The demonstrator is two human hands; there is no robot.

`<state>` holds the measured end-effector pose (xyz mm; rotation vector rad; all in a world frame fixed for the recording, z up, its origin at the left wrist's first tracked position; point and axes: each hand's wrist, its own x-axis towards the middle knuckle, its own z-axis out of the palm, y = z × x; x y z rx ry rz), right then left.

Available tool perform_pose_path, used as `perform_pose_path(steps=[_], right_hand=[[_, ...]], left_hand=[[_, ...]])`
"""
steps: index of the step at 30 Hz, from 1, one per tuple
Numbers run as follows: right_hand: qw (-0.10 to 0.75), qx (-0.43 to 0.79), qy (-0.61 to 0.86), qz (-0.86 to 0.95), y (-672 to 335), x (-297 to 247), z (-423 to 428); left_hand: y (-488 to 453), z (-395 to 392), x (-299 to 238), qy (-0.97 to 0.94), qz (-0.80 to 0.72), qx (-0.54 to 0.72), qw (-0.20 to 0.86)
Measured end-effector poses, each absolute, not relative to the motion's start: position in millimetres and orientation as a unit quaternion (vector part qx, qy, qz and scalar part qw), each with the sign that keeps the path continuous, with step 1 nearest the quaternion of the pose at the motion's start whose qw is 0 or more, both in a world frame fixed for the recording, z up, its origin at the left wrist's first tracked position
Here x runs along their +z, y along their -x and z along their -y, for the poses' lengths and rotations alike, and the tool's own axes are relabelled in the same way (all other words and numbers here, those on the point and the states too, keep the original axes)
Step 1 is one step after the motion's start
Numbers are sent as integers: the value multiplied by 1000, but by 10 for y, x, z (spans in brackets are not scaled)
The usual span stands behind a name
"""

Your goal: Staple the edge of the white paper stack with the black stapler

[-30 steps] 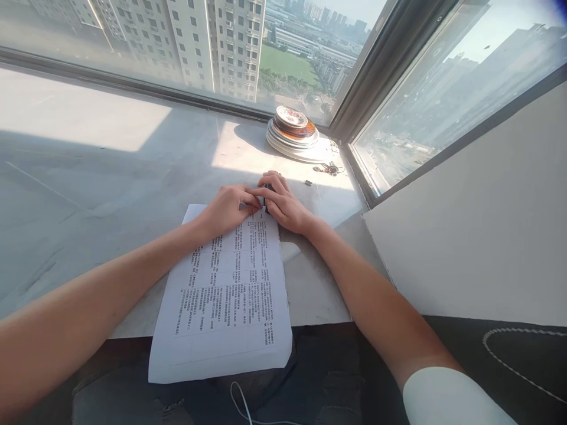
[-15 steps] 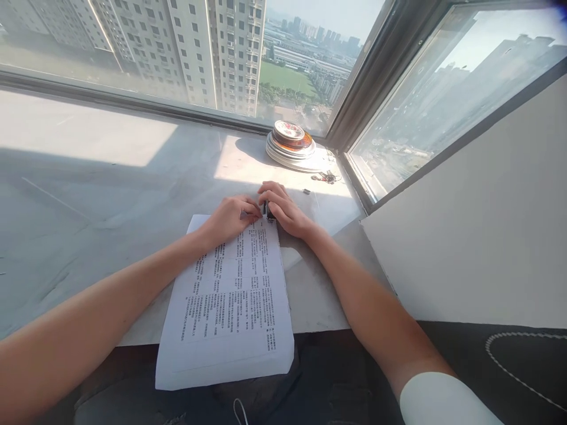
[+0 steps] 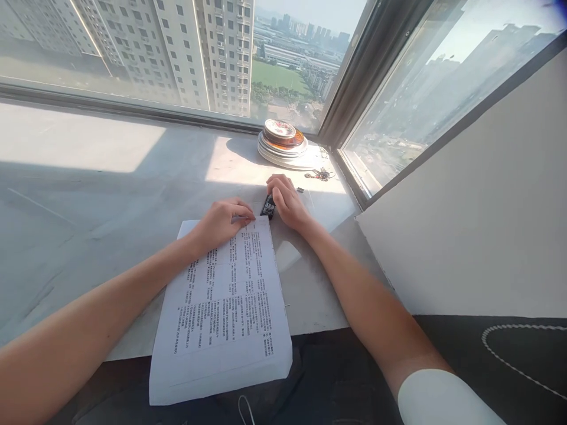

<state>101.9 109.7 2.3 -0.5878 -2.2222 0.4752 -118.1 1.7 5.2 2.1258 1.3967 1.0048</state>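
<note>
Printed sheets of paper (image 3: 230, 307) lie on the pale ledge, their lower end hanging over its front edge. My left hand (image 3: 221, 223) is closed on the top edge of the sheets near the upper right corner, thumb and fingers together. My right hand (image 3: 286, 203) is wrapped around a small black stapler (image 3: 268, 206), just beyond that corner; the hand hides part of it. The stapler's near end is at the edge of the paper; whether they touch I cannot tell. A tiny dark strip (image 3: 300, 190), like staples, lies right of my right hand.
A stack of plates (image 3: 283, 154) stands by the window corner, with keys (image 3: 323, 174) beside it. The window frame (image 3: 354, 71) and a white wall (image 3: 469, 206) bound the ledge (image 3: 88, 236) on the right. A pale cord (image 3: 500, 327) hangs at lower right.
My right hand has drawn the stapler away from the paper's corner, so more of the stapler shows. My left hand stays on the paper. The view has shifted slightly.
</note>
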Motion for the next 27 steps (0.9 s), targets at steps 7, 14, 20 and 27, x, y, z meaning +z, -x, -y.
perform_pose_path(steps=[7,14,20,27], right_hand=[[407,147,304,849,-1011,-47,-1192],[429,132,347,823,-1021,-70,-1232],[425,125,345,827,-1011,-70,-1242],[416,128,355,827,-1005,-81,-1250]], left_hand=[[1197,-5,68,-815,-461,316,155],[1194,9,65,-864,-414,258,125],[1207,5,60,-871,-409,249,115],[1194,24,65,-877,-414,224,93]])
